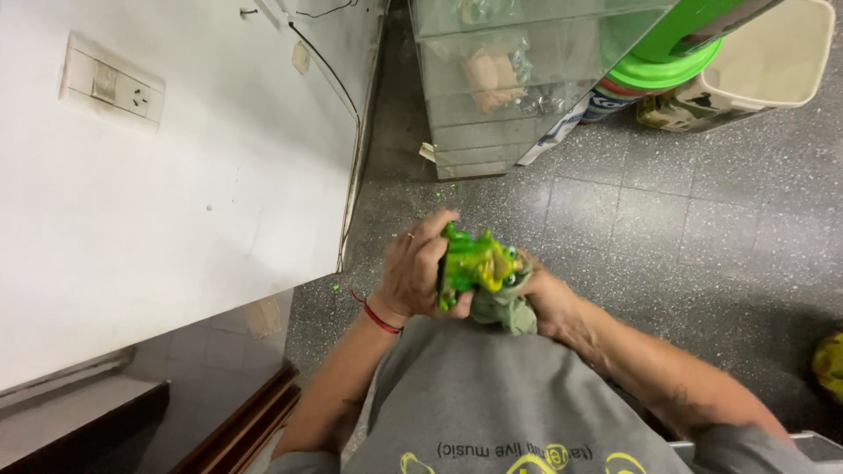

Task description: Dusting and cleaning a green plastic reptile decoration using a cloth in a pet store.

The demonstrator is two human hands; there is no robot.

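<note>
Standing over a speckled grey tiled floor (702,254), a person in a grey shirt (492,395) is seen from above. A white wall (176,193) with a socket plate (111,85) runs along the left side. Held at waist height between both hands: a glossy green toy figure (474,266), partly wrapped in a grey-green cloth (509,307). The left hand (417,268) is curled closed round the toy's left side; the right hand (544,294) is closed on the cloth beneath and to the right. The toy's long axis is tilted slightly off upright; which way it faces cannot be told. Farther off: a glass display case (509,96), a green lid (667,66), a cream bin (773,61).
</note>
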